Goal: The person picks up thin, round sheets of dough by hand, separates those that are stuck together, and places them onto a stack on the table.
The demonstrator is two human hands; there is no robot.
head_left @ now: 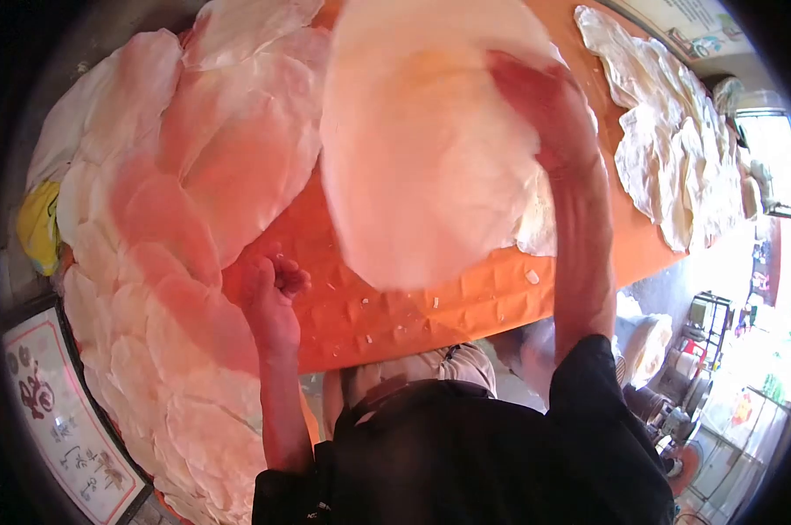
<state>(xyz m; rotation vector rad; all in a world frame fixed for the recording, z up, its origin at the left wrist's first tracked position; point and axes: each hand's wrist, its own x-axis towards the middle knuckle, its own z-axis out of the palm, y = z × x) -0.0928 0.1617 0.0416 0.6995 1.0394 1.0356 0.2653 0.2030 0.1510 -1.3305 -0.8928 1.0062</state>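
A large, thin, pale round flatbread (421,166) is blurred by motion above the orange-covered table (395,324), its lower edge close over the cloth. My right hand (535,96) is at the flatbread's upper right part, with the fingers smeared and bent in against it. My left hand (279,284) is over the table's near left part, palm turned up and fingers curled in, with nothing showing in them. Next to it, on the left, overlapping flatbreads (247,157) lie spread out. Part of another flatbread (538,214) shows beneath the moving one.
More wrinkled flatbreads (675,140) lie along the table's right side. Small pale crumbs (369,339) dot the cloth near the front edge. A yellow bag (39,227) and a framed sign (72,420) are at the far left. Metal equipment (675,420) stands at the lower right.
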